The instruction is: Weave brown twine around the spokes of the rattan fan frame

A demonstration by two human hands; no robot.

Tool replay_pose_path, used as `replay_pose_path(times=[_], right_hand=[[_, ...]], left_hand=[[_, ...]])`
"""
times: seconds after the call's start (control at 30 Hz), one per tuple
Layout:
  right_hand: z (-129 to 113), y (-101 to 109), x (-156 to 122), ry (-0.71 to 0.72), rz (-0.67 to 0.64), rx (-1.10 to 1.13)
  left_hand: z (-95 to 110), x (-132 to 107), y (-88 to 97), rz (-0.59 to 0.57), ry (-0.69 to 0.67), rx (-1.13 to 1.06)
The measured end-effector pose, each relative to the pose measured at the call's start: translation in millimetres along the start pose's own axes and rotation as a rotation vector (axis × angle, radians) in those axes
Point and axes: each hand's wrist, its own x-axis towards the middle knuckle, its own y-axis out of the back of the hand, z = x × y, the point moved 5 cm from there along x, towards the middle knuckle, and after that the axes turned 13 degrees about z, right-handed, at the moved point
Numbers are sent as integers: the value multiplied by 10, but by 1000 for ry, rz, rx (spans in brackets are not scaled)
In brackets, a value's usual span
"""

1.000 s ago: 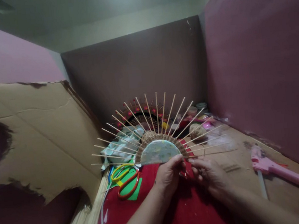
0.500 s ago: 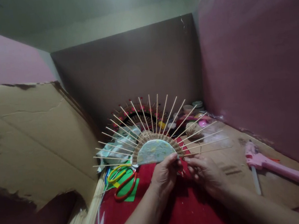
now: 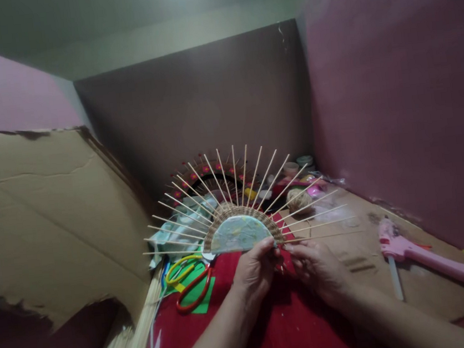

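A half-round woven piece (image 3: 239, 233) stands in front of me, its centre covered in pale patterned cloth and its curved edge a band of brown weaving (image 3: 220, 219). Thin wooden sticks (image 3: 235, 174) fan out from that band. My left hand (image 3: 257, 269) pinches the lower right corner of the piece, thumb on the cloth face. Close beside it, my right hand (image 3: 313, 265) has thumb and forefinger pressed together at the end of the band, below the lowest right stick. What lies between those right fingertips is too small to make out.
Scissors (image 3: 195, 290) with red and yellow handles lie on green paper (image 3: 206, 300) at left. A pink glue gun (image 3: 430, 260) rests on cardboard at right. Behind are a twine ball (image 3: 299, 201) and a flower-trimmed fan piece (image 3: 192, 175). Torn cardboard (image 3: 52, 217) stands at left.
The view has shifted slightly. Both hands keep nearly the same place and grip at the right corner of the woven piece.
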Motion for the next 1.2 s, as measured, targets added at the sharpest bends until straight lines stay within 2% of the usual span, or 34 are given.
replay_pose_path(times=[0.2,0.7,1.03,1.2], right_hand=[[13,-10,-15,-14,-60,-34],[10,-10,-15,-32,-32,-19],[6,-18,-28,-67,-10,-11],[25,10,-30,-64,6,-2]], left_hand=[[15,-10,-17,7,-21,-13],[3,-36,-8,32,-16,33],[-4,-15,-20,-24,-20,14],[9,-20,-25,8,-41,43]])
